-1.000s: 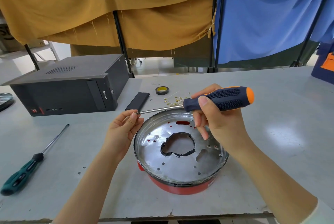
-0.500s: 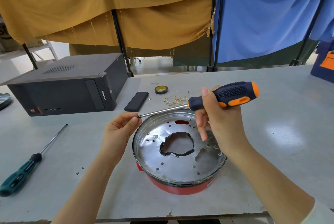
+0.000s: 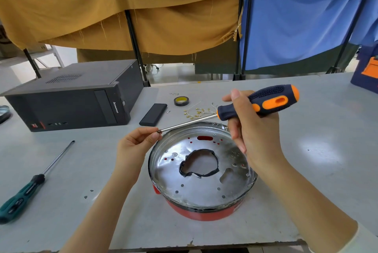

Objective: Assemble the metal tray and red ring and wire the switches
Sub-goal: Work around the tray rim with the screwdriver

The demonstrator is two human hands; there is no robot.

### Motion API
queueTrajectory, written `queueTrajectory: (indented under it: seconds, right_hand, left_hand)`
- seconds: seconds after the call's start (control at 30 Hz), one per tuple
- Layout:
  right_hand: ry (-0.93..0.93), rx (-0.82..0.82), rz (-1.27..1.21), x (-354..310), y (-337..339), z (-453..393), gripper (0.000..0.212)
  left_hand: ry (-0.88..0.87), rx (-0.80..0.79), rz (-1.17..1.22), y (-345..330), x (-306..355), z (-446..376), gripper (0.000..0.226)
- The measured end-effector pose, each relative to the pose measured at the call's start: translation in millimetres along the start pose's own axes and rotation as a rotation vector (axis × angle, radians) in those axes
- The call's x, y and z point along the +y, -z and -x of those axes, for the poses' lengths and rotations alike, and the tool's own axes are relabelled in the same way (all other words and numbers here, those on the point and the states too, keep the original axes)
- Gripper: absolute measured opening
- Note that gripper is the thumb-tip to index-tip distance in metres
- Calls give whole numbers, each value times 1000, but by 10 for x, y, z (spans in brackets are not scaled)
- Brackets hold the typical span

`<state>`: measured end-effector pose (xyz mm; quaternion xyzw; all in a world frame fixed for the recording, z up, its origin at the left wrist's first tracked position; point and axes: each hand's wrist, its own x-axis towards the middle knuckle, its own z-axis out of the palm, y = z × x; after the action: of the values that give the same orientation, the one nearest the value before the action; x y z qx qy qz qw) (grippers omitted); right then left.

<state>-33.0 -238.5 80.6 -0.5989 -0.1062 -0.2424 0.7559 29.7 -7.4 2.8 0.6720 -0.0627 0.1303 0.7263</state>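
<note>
Right hand (image 3: 257,136) grips the screwdriver (image 3: 257,103) above the metal tray (image 3: 204,191) rim; left hand (image 3: 135,146) fingers pinch its tip.

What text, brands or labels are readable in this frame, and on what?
"lenovo": white lettering running sideways on the front panel of the black computer case.
Red badge at the case's lower front corner: too small to read.
Cardboard box at far left: partial print, unreadable.
Nothing legible on either screwdriver, the tape roll or the tray.

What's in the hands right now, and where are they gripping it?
The right hand grips the orange-and-navy screwdriver by its handle. The left hand pinches at its tip; whether a screw is there cannot be told.
</note>
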Motion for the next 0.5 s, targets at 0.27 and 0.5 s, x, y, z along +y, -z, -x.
queueTrajectory:
  seconds: [0.27,0.5]
  right_hand:
    - [65,-118,127,-31,5,-78,24]
    - [95,18,134,-58,-31,-161,34]
  left_hand:
    - [-49,-36,-50,1,24,14,22]
    - [-106,-175,-301,-14,104,61,30]
